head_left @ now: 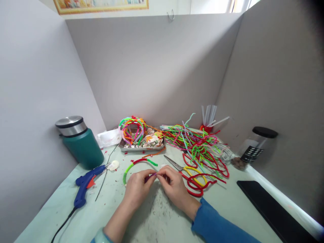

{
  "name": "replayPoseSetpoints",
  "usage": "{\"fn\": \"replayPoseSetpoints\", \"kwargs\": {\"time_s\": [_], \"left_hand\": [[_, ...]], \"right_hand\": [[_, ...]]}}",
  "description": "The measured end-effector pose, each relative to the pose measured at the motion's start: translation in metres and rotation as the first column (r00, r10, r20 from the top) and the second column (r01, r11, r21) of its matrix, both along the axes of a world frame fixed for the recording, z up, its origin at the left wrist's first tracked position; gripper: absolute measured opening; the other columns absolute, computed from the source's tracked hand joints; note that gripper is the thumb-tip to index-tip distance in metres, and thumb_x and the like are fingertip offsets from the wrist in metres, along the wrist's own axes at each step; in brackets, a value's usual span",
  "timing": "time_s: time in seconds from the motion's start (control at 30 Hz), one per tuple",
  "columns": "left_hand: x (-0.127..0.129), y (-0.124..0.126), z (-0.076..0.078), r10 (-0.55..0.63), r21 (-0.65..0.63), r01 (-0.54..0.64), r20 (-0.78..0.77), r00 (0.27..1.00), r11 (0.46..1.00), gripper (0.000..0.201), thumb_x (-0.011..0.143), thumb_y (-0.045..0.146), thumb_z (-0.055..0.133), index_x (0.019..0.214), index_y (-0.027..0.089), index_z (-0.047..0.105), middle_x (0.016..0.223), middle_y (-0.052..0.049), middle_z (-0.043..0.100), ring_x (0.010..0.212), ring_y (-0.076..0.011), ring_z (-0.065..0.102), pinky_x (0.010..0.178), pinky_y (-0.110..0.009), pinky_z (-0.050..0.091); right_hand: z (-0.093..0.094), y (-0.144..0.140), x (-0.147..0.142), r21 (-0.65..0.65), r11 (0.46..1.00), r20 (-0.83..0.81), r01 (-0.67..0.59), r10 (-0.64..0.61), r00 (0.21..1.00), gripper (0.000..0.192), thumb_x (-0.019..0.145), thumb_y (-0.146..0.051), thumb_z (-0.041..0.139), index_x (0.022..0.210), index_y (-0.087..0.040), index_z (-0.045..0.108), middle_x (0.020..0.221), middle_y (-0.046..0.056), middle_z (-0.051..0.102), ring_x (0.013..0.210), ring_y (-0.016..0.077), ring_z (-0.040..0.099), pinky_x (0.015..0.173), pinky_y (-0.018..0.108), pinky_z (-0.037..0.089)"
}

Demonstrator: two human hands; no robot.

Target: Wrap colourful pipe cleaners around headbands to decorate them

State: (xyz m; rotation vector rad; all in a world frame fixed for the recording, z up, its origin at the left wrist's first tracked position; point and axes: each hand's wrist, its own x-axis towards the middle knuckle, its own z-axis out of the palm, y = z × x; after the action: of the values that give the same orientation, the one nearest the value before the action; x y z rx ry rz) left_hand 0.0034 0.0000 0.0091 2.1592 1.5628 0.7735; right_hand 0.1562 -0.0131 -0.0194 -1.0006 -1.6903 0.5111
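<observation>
My left hand [138,189] and my right hand [173,187] meet at the fingertips over the pale green table [76,216]. Together they pinch a small purple pipe cleaner piece [152,176] between thumbs and forefingers. Just behind my left hand lies a headband wrapped in green and red pipe cleaner [138,163]. Scissors with red and yellow handles [183,167] lie right of my right hand, their blades pointing left.
A blue glue gun [87,184] with a black cord lies at the left, a white shell [113,165] by its nozzle. A teal flask [79,141], a metal tray of shells and wrapped headbands [141,138], a heap of pipe cleaners [199,145], a jar [257,143] and a black slab [273,211] surround me.
</observation>
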Motion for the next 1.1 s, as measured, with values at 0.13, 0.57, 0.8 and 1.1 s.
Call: {"fn": "replayPoseSetpoints", "kwargs": {"time_s": [0.13,0.57,0.8,1.1], "left_hand": [[0.0,-0.001,0.002,0.006,-0.002,-0.005,0.053,0.999,1.0,0.026,0.081,0.037,0.05,0.086,0.022,0.071,0.065,-0.001,0.066,0.057,-0.0138,0.053,0.054,-0.021,0.035],[0.003,-0.002,0.0,0.038,0.071,-0.042,0.054,0.998,0.997,0.024,0.079,0.034,0.053,0.078,0.022,0.073,0.068,-0.001,0.07,0.058,-0.013,0.058,0.055,-0.021,0.039],[-0.006,-0.005,0.016,-0.093,0.061,0.097,-0.071,0.993,0.993,0.023,0.079,0.03,0.053,0.075,0.022,0.074,0.066,-0.001,0.07,0.057,-0.0113,0.056,0.055,-0.02,0.036],[-0.003,-0.004,0.006,-0.018,0.113,0.025,-0.068,0.998,0.993,0.024,0.083,0.03,0.049,0.083,0.021,0.071,0.07,-0.001,0.07,0.06,-0.0135,0.058,0.056,-0.022,0.037]], "right_hand": [[-0.003,0.003,-0.001,-0.104,0.994,-0.022,0.022,-0.024,0.999,0.009,0.082,-0.016,0.052,0.076,-0.018,0.058,0.07,0.0,0.056,0.064,0.0125,0.052,0.058,0.023,0.038],[-0.007,0.005,0.0,-0.152,0.983,0.006,0.1,-0.1,0.995,0.01,0.081,-0.018,0.055,0.071,-0.017,0.059,0.068,0.0,0.058,0.063,0.0127,0.052,0.059,0.022,0.039],[-0.006,0.004,0.004,-0.08,0.995,0.103,0.059,-0.051,0.993,0.007,0.079,-0.02,0.06,0.072,-0.018,0.059,0.071,0.0,0.059,0.066,0.0137,0.054,0.06,0.023,0.038],[-0.004,0.005,0.003,-0.061,0.993,0.053,0.099,-0.096,0.994,0.007,0.082,-0.02,0.057,0.076,-0.018,0.06,0.072,0.001,0.06,0.065,0.0138,0.054,0.06,0.023,0.039]]}}
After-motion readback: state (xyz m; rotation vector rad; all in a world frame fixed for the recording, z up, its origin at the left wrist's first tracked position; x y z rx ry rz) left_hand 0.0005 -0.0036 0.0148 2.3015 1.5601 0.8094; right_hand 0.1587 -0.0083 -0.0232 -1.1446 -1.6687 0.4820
